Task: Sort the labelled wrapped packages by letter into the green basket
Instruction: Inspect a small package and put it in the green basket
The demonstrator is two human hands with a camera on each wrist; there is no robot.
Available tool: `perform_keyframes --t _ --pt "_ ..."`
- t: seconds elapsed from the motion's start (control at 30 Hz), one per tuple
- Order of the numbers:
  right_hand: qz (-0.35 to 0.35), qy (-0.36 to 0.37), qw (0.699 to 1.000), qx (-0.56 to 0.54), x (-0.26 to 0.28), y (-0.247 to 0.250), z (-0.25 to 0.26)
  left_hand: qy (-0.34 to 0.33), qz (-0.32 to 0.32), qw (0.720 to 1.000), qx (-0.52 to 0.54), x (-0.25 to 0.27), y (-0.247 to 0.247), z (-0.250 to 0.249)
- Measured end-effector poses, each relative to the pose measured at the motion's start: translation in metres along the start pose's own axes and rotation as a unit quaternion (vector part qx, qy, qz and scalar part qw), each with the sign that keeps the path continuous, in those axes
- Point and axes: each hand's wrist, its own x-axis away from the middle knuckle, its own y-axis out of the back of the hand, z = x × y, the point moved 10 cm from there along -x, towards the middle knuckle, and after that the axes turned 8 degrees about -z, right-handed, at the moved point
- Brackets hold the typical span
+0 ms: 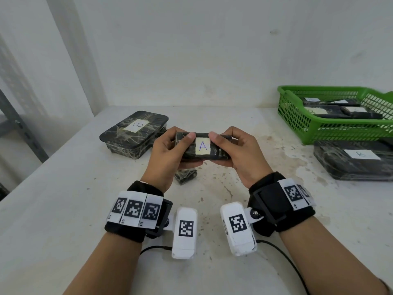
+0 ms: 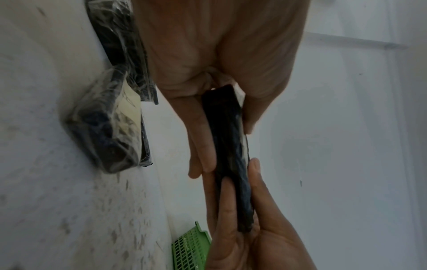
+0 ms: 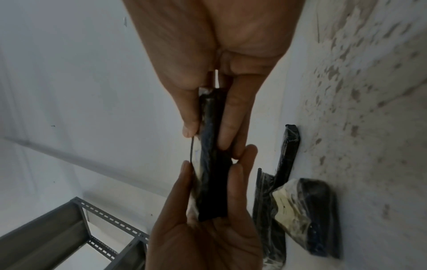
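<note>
Closest to the camera were the two forearms with black wrist straps and white tagged camera pods, and just past them the left hand [image 1: 170, 149] and right hand [image 1: 238, 153] were both clamped on the same thing: a slim black plastic-wrapped package with a pale label reading "A" [image 1: 203, 149]. Each hand had a thumb on top and fingers underneath, one at each end, holding it up off the stained white tabletop [image 1: 63, 209] with the label facing the camera.

Right under the hands sat a small dark wrapped bundle [image 1: 185, 176], label not readable. Further back on the left was a big black wrapped tray-shaped package labelled "B" [image 1: 134, 133], and on the right another large black wrapped package marked "B" [image 1: 355, 159], both on the table.

Farthest off, the green slotted plastic basket [image 1: 297, 120] already had a few flat labelled packages in it, letters too small to read. So I'd say it was partway done: some sorted, the A one in hand, at least three left out.
</note>
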Motion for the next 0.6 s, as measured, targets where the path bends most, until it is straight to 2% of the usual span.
perform_keyframes --t 0.1,0.2,0.33,0.5,0.6 --pt "-0.015 0.010 1.000 -0.009 0.000 0.004 0.004 0.031 0.024 0.999 0.009 0.002 -0.005 0.003" --pt "-0.008 0.001 1.000 -0.008 0.000 0.002 0.002 0.015 0.011 1.000 0.008 0.001 -0.001 0.002" --pt "0.041 -0.033 0.997 -0.050 0.001 -0.008 -0.004 0.014 -0.011 1.000 0.024 -0.001 0.005 0.001" --pt "0.024 -0.001 0.996 -0.080 -0.002 0.001 0.005 0.048 0.036 0.995 0.081 0.002 -0.004 -0.002" --pt "0.042 -0.022 0.994 -0.103 -0.003 -0.002 0.005 0.033 0.024 0.995 0.088 0.000 -0.002 -0.002"
